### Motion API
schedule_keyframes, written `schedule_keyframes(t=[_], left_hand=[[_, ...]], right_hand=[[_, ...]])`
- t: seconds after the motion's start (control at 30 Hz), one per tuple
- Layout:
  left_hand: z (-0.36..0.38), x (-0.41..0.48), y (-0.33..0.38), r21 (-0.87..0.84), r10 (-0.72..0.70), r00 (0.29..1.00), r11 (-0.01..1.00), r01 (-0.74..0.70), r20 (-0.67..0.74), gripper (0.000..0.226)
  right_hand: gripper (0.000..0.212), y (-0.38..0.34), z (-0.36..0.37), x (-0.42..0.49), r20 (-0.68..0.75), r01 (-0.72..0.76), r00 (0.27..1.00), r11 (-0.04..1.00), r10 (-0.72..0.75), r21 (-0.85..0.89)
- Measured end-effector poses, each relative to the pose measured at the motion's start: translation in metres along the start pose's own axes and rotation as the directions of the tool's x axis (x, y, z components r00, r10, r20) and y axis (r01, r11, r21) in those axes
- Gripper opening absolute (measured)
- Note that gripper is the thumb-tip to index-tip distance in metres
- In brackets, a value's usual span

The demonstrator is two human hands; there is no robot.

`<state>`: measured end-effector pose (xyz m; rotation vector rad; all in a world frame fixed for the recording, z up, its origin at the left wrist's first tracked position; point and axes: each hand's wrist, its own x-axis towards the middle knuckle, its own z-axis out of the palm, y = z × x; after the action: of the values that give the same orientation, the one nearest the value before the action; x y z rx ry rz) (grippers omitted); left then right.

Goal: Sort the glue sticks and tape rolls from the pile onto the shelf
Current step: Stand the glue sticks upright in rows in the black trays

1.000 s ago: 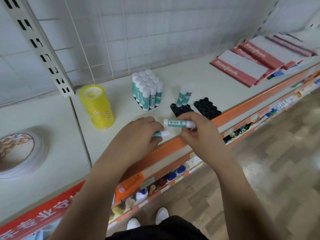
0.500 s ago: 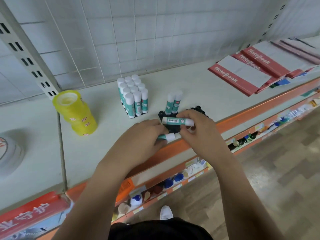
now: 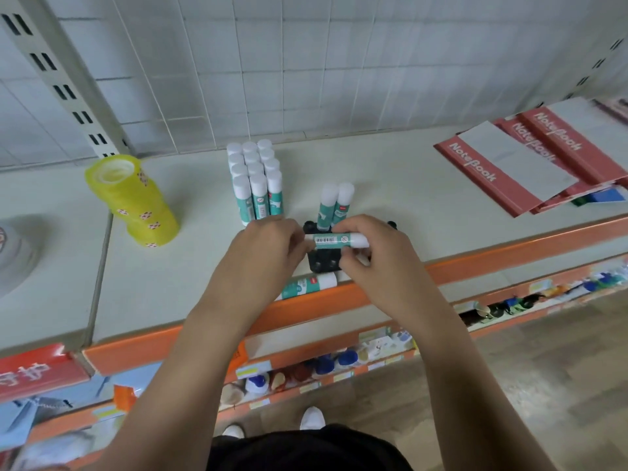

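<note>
Right hand (image 3: pixel 377 266): curled round the cap end of a stick (image 3: pixel 336 240); holds it level above the holder (image 3: pixel 323 261)
Left hand (image 3: pixel 265 253): fingertips pinch the same stick's other end
Loose stick (image 3: pixel 307 286): lies along the front edge of the shelf (image 3: pixel 407 198); partly under the left hand; contact cannot be told
Holder: black, on the shelf; two upright sticks (image 3: pixel 334 205) at its far side
Block of sticks (image 3: pixel 255 178): upright; just left of the holder
Tape stack (image 3: pixel 132 202): yellow, leaning; further left
Notebooks (image 3: pixel 530 158): red, overlapping; far right
</note>
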<state>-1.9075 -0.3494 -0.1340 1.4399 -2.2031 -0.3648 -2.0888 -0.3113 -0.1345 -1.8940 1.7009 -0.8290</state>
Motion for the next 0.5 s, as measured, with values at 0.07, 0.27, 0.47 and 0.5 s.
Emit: schedule_keyframes(t=[0.07,0.27,0.47,0.5], left_hand=[[0.002,0.0,0.0,-0.03,-0.038,0.999,0.999,0.038,-0.004,0.02],[-0.004,-0.001,0.0,-0.016,-0.032,0.996,0.999,0.033,0.082,0.021],[-0.013,0.001,0.009,-0.109,-0.022,1.0,0.994,0.021,-0.006,0.018],[-0.014,0.001,0.011,-0.131,-0.015,1.0,0.991,0.014,-0.011,0.018]], right_hand=[[0.031,0.003,-0.003,0.003,0.012,0.018,1.0,1.0,-0.019,0.018],[0.023,0.005,-0.009,0.011,0.002,0.091,0.996,0.987,-0.092,0.135],[0.014,0.001,-0.008,0.019,-0.019,0.149,0.989,0.977,-0.148,0.154],[0.013,-0.001,-0.007,0.021,-0.026,0.165,0.986,0.974,-0.163,0.157]])
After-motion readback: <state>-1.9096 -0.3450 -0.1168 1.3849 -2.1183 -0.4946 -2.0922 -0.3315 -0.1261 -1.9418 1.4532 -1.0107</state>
